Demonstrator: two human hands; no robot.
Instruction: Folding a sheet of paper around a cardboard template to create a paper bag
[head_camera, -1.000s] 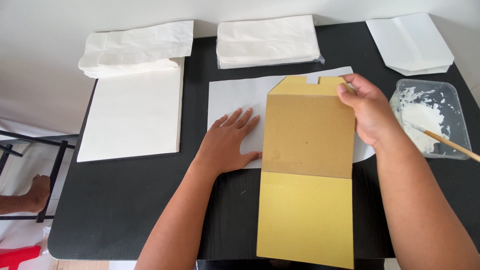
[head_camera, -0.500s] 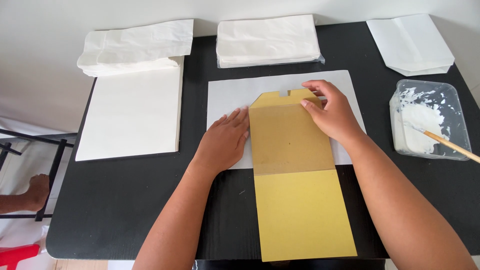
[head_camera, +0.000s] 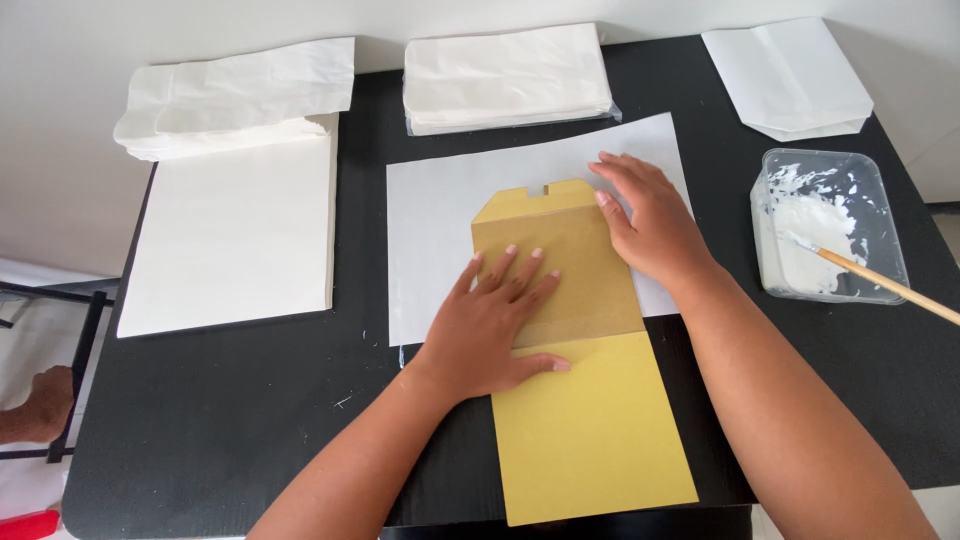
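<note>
A folded card sheet (head_camera: 590, 430), gold on its lower half and brown on its upper flap, lies on a white paper sheet (head_camera: 440, 210) on the black table (head_camera: 230, 400). My left hand (head_camera: 495, 320) lies flat with fingers spread on the left part of the brown flap. My right hand (head_camera: 650, 220) presses flat on the flap's upper right corner and on the white sheet beside it. Neither hand grips anything.
A clear tub of white paste (head_camera: 825, 225) with a wooden-handled brush (head_camera: 890, 285) stands at the right. Stacks of white paper bags (head_camera: 235, 95) (head_camera: 505, 75) (head_camera: 790, 75) lie along the back. A white stack (head_camera: 235, 235) lies at the left. Another person's hand (head_camera: 35, 405) shows at the far left edge.
The brown flap has been laid down flatter. My right hand slid from the flap's top right corner onto its right side. My left hand moved from the white sheet onto the flap.
</note>
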